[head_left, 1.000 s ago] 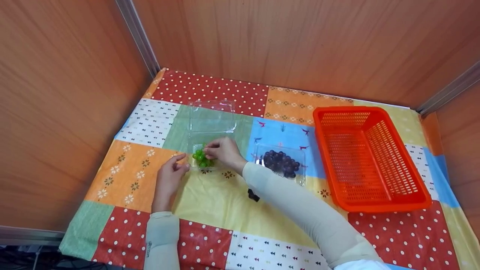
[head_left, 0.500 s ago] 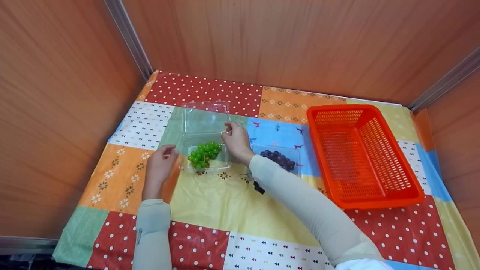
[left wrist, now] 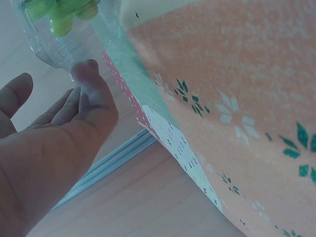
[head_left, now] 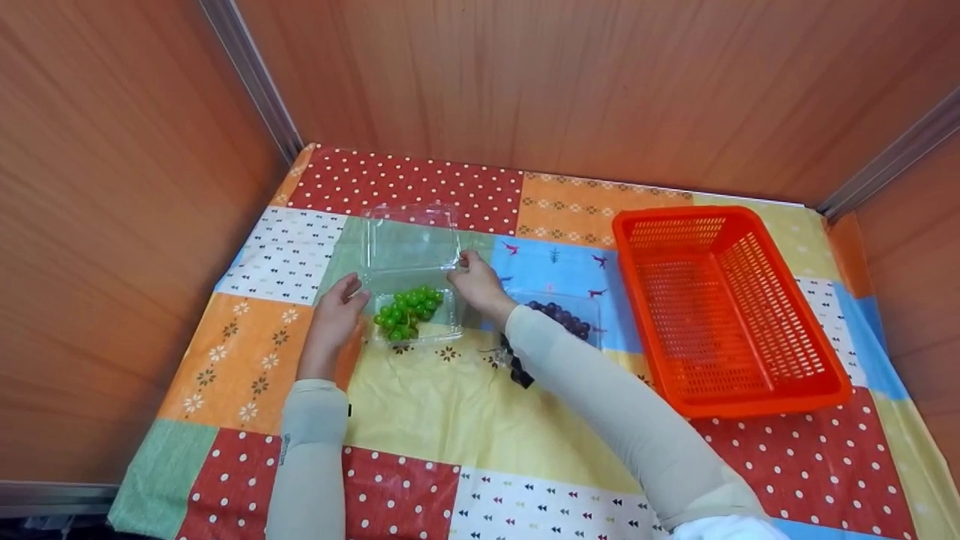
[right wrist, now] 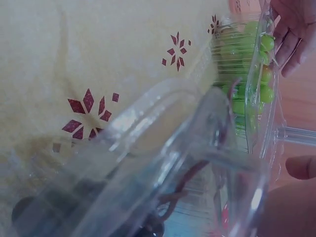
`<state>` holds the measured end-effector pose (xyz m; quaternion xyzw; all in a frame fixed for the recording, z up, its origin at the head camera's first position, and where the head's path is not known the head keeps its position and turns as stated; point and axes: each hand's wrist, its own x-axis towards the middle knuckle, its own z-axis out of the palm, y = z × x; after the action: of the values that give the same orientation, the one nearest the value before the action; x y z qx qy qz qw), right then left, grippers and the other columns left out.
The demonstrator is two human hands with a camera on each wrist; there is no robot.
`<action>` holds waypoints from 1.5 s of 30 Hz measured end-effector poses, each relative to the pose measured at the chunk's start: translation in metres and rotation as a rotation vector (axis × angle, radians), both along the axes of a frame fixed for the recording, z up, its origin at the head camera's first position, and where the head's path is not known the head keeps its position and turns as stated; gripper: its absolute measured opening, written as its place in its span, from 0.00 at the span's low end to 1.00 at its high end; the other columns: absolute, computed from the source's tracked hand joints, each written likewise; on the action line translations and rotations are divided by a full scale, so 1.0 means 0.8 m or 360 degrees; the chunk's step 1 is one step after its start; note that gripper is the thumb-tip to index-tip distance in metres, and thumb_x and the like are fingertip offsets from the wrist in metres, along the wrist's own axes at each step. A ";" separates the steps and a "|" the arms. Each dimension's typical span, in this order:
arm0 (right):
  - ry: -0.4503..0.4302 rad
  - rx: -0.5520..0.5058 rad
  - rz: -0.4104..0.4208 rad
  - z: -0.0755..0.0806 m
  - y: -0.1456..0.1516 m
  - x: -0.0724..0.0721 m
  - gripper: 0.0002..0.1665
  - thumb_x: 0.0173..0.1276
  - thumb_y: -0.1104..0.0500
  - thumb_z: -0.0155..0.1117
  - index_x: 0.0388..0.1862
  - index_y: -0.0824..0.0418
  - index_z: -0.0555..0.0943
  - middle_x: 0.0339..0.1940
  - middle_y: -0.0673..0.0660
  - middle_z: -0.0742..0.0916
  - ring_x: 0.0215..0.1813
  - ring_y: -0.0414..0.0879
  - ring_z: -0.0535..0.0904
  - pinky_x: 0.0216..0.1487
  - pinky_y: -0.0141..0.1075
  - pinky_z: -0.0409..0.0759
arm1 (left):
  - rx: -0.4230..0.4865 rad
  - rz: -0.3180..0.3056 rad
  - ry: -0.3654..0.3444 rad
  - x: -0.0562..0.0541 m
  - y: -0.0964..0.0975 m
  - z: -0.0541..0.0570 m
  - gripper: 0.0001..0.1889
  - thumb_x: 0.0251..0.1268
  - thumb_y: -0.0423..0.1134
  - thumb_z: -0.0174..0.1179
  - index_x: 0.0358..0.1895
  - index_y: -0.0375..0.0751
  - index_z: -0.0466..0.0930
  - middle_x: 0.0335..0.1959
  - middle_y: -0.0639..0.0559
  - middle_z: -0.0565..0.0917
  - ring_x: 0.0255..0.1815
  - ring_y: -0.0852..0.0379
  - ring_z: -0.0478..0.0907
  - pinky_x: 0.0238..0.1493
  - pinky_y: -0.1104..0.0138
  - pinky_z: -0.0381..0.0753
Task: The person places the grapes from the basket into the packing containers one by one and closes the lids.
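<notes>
A bunch of green grapes lies in the base of a clear plastic clamshell box, whose lid is laid back on the far side. My left hand is at the box's left side, fingers loosely bent with nothing between them; in the left wrist view a fingertip comes close to the box wall. At the right edge, near the hinge, is my right hand, fingertips by the lid's corner. Whether they touch it is unclear. In the right wrist view its thumb stands apart from the plastic.
A second clear box with dark purple grapes stands to the right, partly hidden by my right forearm. An orange-red plastic basket stands further right. The patchwork cloth covers the table, with wood-look panels around it.
My right hand has left the green grapes and moved back and right to the lid's corner. My left hand first drew slightly left, then moved forward along the box's side.
</notes>
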<state>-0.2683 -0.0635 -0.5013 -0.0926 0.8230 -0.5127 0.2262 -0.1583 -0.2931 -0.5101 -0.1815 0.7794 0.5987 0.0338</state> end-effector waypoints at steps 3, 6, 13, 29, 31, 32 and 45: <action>-0.0021 -0.0038 0.0007 -0.001 -0.001 -0.001 0.38 0.71 0.57 0.55 0.78 0.63 0.59 0.74 0.60 0.71 0.72 0.54 0.67 0.69 0.45 0.69 | -0.0065 0.0024 0.0034 -0.004 0.000 -0.003 0.31 0.79 0.39 0.47 0.78 0.32 0.50 0.76 0.36 0.60 0.75 0.39 0.59 0.73 0.54 0.61; -0.0054 -0.0087 -0.0005 -0.002 0.000 -0.003 0.39 0.69 0.59 0.56 0.78 0.62 0.59 0.74 0.60 0.70 0.72 0.54 0.67 0.67 0.44 0.70 | -0.0078 0.0049 0.0051 -0.007 0.000 -0.006 0.29 0.78 0.35 0.46 0.77 0.30 0.52 0.74 0.34 0.63 0.74 0.38 0.62 0.73 0.53 0.62; -0.0125 -0.0173 -0.0007 -0.004 0.003 -0.003 0.45 0.67 0.65 0.58 0.81 0.57 0.54 0.76 0.58 0.66 0.55 0.51 0.72 0.44 0.37 0.74 | -0.0099 0.0074 0.0024 -0.009 -0.002 -0.005 0.30 0.74 0.26 0.45 0.77 0.31 0.52 0.73 0.35 0.65 0.73 0.39 0.62 0.70 0.54 0.66; -0.0448 -0.0577 -0.0123 -0.004 0.005 -0.006 0.25 0.80 0.57 0.43 0.73 0.60 0.61 0.74 0.62 0.66 0.69 0.60 0.68 0.68 0.51 0.69 | 0.0303 0.0148 -0.0106 0.000 0.001 0.019 0.41 0.71 0.21 0.40 0.82 0.57 0.42 0.75 0.42 0.61 0.41 0.56 0.72 0.36 0.66 0.75; -0.0524 -0.0660 -0.0170 -0.003 0.005 -0.006 0.24 0.83 0.53 0.39 0.71 0.63 0.61 0.73 0.63 0.66 0.70 0.63 0.66 0.71 0.53 0.65 | 0.0371 0.0147 -0.0102 0.004 0.004 0.027 0.42 0.70 0.19 0.37 0.82 0.58 0.41 0.76 0.41 0.60 0.43 0.55 0.71 0.37 0.66 0.75; -0.0548 -0.0682 -0.0188 -0.003 0.005 -0.005 0.25 0.83 0.51 0.38 0.70 0.64 0.61 0.72 0.63 0.66 0.71 0.63 0.65 0.72 0.53 0.64 | 0.0402 0.0142 -0.0096 0.006 0.005 0.031 0.43 0.69 0.19 0.37 0.82 0.58 0.41 0.76 0.40 0.59 0.44 0.53 0.71 0.38 0.64 0.75; -0.0535 -0.0600 -0.0217 0.002 0.010 0.007 0.25 0.83 0.51 0.40 0.69 0.64 0.64 0.68 0.61 0.71 0.68 0.55 0.71 0.70 0.46 0.68 | 0.0337 0.0148 -0.0035 0.018 -0.006 0.001 0.25 0.83 0.42 0.33 0.79 0.52 0.57 0.77 0.46 0.59 0.66 0.42 0.69 0.60 0.53 0.74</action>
<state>-0.2630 -0.0552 -0.4999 0.0092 0.6681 -0.6793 0.3035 -0.1437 -0.2976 -0.5094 -0.2194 0.7020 0.6767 0.0335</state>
